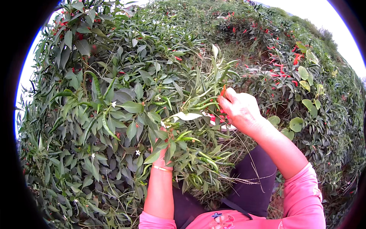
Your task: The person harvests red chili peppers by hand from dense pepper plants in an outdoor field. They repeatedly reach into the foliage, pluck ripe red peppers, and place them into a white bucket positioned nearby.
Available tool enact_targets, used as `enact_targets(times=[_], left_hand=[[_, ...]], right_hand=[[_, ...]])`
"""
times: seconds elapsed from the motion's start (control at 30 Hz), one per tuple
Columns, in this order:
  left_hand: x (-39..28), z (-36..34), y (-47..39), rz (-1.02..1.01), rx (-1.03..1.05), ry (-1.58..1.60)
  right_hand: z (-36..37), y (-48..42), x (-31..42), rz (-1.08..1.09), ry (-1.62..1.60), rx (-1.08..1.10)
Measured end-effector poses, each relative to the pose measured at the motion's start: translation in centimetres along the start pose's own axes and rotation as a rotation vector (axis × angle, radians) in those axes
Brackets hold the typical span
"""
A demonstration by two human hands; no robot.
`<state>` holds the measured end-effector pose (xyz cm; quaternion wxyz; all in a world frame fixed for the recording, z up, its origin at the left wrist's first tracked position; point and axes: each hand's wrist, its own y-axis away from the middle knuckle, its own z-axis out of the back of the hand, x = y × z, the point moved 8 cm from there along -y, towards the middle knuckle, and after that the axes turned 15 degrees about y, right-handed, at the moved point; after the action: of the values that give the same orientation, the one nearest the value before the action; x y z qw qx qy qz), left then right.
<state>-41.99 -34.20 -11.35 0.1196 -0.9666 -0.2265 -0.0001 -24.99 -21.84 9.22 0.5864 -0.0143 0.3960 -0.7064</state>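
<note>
My right hand [240, 107] is closed on an orange-red chili pepper [223, 90], pinched between thumb and fingertips, beside a branch with several green chilies [204, 105]. My left hand [162, 153] reaches into the chili plant [171, 140] from below; leaves cover most of its fingers, so what it touches is hidden. A bracelet circles that wrist. Behind and below my right hand, partly covered by leaves, a light-rimmed container [224, 126] shows red chilies in it.
Dense chili plants with green pods and white flowers stand at the left [108, 126]. More plants with red chilies [281, 68] grow at the right, near a vine with round leaves [296, 124]. Dry grass stems [243, 181] cross above my dark-clothed legs [251, 183].
</note>
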Motion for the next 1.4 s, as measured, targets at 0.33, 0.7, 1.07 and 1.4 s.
enact_targets(times=[0.33, 0.7, 1.07, 1.4], left_hand=[[-0.5, -1.9, 1.9, -0.299, -0.258, -0.315], [-1.4, -1.7, 1.8, -0.330, -0.360, -0.436], [-5.3, 1.4, 1.6, -0.402, -0.210, -0.744], [-1.8, 1.6, 1.7, -0.130, -0.198, -0.161]], right_hand=[[-3.6, -0.3, -1.2, 0.096, -0.051, 0.214], [-6.7, 2.6, -1.2, -0.060, -0.474, 0.126], [-7.6, 2.6, 0.7, -0.135, -0.325, 0.155], [-7.3, 4.7, -1.9, -0.301, -1.372, 0.197]])
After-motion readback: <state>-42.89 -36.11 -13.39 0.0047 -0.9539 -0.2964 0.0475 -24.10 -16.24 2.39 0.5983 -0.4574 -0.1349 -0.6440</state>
